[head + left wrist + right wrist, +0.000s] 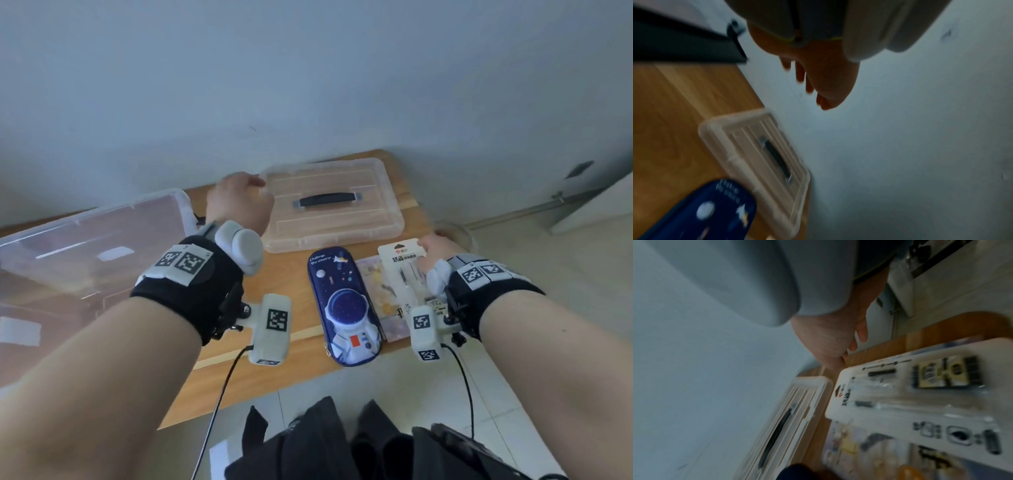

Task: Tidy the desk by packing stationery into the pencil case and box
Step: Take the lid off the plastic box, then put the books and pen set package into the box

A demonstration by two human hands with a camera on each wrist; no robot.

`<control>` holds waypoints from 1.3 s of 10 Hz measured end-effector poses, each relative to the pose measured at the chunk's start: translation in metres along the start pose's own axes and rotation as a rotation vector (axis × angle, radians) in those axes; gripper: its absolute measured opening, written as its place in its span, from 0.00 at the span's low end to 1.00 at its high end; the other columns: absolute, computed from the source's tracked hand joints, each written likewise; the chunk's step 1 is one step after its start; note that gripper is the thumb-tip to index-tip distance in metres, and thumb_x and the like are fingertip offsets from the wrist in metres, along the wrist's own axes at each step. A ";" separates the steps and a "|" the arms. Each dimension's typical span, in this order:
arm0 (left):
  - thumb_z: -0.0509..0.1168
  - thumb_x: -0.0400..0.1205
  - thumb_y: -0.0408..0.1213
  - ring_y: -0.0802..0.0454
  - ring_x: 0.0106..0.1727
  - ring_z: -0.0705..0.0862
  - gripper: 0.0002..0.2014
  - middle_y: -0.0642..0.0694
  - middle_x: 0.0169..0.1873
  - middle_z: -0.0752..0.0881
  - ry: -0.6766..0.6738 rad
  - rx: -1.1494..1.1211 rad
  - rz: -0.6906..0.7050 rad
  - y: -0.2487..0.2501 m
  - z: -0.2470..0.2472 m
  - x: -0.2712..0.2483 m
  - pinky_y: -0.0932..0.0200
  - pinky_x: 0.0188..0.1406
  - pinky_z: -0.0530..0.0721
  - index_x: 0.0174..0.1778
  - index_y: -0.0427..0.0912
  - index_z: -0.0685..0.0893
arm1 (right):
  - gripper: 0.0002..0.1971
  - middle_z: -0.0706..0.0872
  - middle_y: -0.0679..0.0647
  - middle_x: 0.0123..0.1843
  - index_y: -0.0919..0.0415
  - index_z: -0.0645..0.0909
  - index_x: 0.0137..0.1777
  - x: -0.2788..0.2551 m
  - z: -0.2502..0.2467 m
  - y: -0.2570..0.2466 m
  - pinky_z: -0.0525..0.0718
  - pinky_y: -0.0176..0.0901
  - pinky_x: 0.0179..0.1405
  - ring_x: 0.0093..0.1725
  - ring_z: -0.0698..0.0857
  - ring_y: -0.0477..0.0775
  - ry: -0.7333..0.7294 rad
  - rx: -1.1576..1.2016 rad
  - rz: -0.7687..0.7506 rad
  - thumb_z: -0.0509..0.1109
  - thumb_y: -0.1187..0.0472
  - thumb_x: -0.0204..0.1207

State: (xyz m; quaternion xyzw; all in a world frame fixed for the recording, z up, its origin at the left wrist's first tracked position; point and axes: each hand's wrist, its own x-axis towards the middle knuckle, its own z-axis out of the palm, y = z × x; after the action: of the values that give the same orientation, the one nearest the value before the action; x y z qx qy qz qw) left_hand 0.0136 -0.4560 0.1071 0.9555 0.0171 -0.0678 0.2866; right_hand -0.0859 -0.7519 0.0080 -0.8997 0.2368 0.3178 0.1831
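A navy pencil case [343,308] with an astronaut print lies closed on the wooden desk [298,277]; it shows blurred in the left wrist view [705,214]. Right of it a white blister pack of pens [404,270] [920,394] lies on a pale notebook [371,294] [855,449]. My right hand [432,251] [851,347] hovers over the pack's far right corner with relaxed fingers and holds nothing. A clear box lid [332,205] [760,162] [789,418] with a black handle lies at the back. My left hand [245,195] [803,81] floats by its left corner, fingers straight and empty.
A large clear plastic box [85,260] stands at the desk's left end. A grey wall runs behind the desk, and tiled floor lies in front and to the right. Cables hang from both wrist cameras over the desk's front edge.
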 end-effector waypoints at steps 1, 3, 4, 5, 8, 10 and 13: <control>0.61 0.81 0.44 0.50 0.46 0.84 0.10 0.52 0.48 0.85 -0.299 -0.016 0.047 -0.002 0.021 -0.017 0.59 0.41 0.81 0.56 0.51 0.83 | 0.14 0.85 0.63 0.58 0.64 0.79 0.62 0.008 0.023 0.001 0.80 0.54 0.63 0.55 0.84 0.64 -0.068 0.019 0.043 0.62 0.62 0.79; 0.64 0.80 0.37 0.42 0.49 0.86 0.12 0.37 0.48 0.89 -0.549 -0.141 -0.153 -0.029 0.057 -0.034 0.48 0.55 0.84 0.52 0.34 0.87 | 0.25 0.72 0.62 0.76 0.64 0.65 0.78 0.003 0.044 -0.030 0.70 0.54 0.74 0.73 0.73 0.64 -0.098 0.023 0.061 0.61 0.59 0.83; 0.62 0.82 0.35 0.45 0.45 0.83 0.13 0.40 0.43 0.85 -0.604 -0.198 -0.241 -0.042 0.065 -0.038 0.48 0.58 0.83 0.56 0.33 0.85 | 0.29 0.72 0.63 0.75 0.65 0.65 0.77 0.003 0.054 -0.053 0.70 0.51 0.72 0.74 0.72 0.64 -0.021 0.112 0.064 0.68 0.60 0.79; 0.62 0.82 0.34 0.43 0.48 0.84 0.14 0.39 0.46 0.84 -0.603 -0.268 -0.321 -0.050 0.069 -0.039 0.43 0.61 0.84 0.60 0.31 0.82 | 0.34 0.75 0.62 0.73 0.66 0.68 0.75 -0.001 0.060 -0.071 0.74 0.53 0.71 0.72 0.75 0.64 -0.060 0.078 0.066 0.73 0.49 0.74; 0.61 0.82 0.30 0.44 0.42 0.82 0.07 0.45 0.35 0.82 -0.518 -0.409 -0.415 -0.058 0.056 -0.025 0.47 0.56 0.84 0.38 0.41 0.78 | 0.41 0.75 0.64 0.70 0.64 0.70 0.72 -0.002 0.068 -0.082 0.78 0.55 0.56 0.67 0.78 0.68 0.048 0.419 0.059 0.83 0.56 0.60; 0.51 0.86 0.29 0.45 0.42 0.79 0.12 0.38 0.50 0.79 -0.591 -0.511 -0.476 -0.056 0.053 -0.025 0.56 0.43 0.76 0.40 0.40 0.78 | 0.33 0.77 0.66 0.69 0.68 0.74 0.70 -0.018 0.060 -0.071 0.79 0.54 0.56 0.67 0.78 0.68 0.036 0.452 0.065 0.80 0.57 0.67; 0.58 0.83 0.29 0.42 0.46 0.81 0.11 0.36 0.44 0.83 -0.522 -0.413 -0.313 -0.015 0.021 -0.025 0.47 0.57 0.82 0.35 0.40 0.80 | 0.33 0.78 0.63 0.71 0.66 0.73 0.72 -0.043 -0.001 -0.060 0.83 0.56 0.61 0.64 0.82 0.64 -0.025 0.536 0.037 0.78 0.55 0.69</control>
State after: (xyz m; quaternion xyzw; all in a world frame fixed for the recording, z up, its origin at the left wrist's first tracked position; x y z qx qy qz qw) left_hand -0.0148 -0.4550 0.0851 0.8139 0.1025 -0.3475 0.4543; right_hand -0.0821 -0.6893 0.0474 -0.8105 0.3268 0.2583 0.4118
